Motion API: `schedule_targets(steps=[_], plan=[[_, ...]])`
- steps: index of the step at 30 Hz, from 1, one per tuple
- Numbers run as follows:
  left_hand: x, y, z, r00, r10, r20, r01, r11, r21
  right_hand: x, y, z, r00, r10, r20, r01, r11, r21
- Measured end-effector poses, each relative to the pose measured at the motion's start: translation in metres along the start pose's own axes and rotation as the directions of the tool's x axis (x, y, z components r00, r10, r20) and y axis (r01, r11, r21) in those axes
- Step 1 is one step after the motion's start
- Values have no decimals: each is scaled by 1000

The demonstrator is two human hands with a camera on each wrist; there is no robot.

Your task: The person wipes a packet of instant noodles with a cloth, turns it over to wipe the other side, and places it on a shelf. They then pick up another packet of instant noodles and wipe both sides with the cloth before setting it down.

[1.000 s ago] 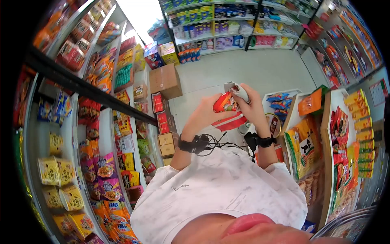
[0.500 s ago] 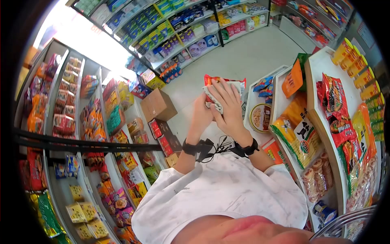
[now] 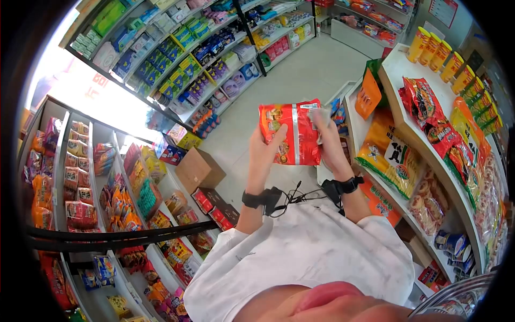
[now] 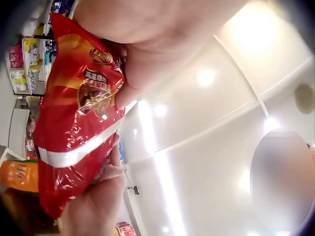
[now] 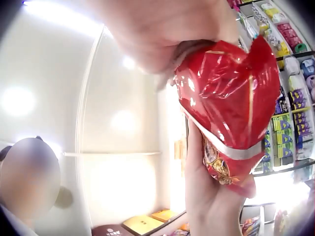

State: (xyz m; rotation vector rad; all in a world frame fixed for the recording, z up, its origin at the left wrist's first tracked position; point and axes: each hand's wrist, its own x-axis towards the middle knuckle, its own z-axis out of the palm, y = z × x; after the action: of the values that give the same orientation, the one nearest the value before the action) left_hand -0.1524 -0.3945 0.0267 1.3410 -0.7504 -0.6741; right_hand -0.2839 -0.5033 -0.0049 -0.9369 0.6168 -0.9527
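A red snack bag [image 3: 308, 142] with a silver band across it is held up in front of the chest. My left hand [image 3: 263, 153] grips its left side, thumb lying over the printed face. At the bag's right edge my right hand [image 3: 333, 147] holds a crumpled greyish-white cloth [image 3: 322, 116] against the upper corner. In the left wrist view the bag [image 4: 74, 128] shows its food picture, the right hand [image 4: 96, 204] at its far end. The right wrist view shows the bag's [image 5: 231, 98] creased red end, with the left hand [image 5: 209, 196] below.
Snack shelves [image 3: 88, 161] line the left side, with a cardboard box [image 3: 199, 168] on the floor. At right a tiered white display [image 3: 386, 80] carries bags and yellow canisters [image 3: 429, 51]. Shelves of household goods [image 3: 188, 64] stand at the back.
The bag, folded over at first, is now spread with its printed face up. The right hand has gone from flat across the bag to its right edge. The view has swung right.
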Motion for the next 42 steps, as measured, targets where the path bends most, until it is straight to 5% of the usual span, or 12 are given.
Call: schedule_targets(steps=[4,8,13,16,20,23,26,30,31,35,38,42], plan=[[-9,5,-36,995,-92,31,93,995,-27,-10,2,24,990,-139,38,144,952,-270],[-17,7,-57,991,10,-131,-34,983,-183,-49,-32,67,983,183,9,-151,837,-525],[-9,-1,-88,989,41,-142,-52,996,-74,-65,1,90,987,28,160,42,909,-415],[-19,-10,-86,949,254,-187,-237,966,107,-63,17,95,889,-444,110,412,674,-613],[-35,-20,-91,998,57,-10,-57,949,-311,-87,18,119,880,-373,295,471,604,-643],[-36,-24,-101,995,-67,73,98,777,-622,-99,32,142,703,-367,609,700,201,-685],[-36,-20,-116,993,-82,85,114,851,-513,-90,60,137,745,-365,558,638,146,-756],[-46,-22,-126,982,-32,184,123,853,-507,-73,51,131,909,-298,290,416,665,-620],[-51,-20,-123,985,-147,92,173,817,-550,-76,36,130,974,-18,225,122,881,-457],[-45,-21,-126,972,-159,171,232,597,-768,-90,29,97,927,-77,367,336,605,-722],[-39,-33,-125,948,-175,268,317,624,-715,-112,19,95,949,181,259,32,762,-647],[-38,-39,-105,927,-177,331,319,837,-445,-101,17,49,994,19,112,64,726,-685]])
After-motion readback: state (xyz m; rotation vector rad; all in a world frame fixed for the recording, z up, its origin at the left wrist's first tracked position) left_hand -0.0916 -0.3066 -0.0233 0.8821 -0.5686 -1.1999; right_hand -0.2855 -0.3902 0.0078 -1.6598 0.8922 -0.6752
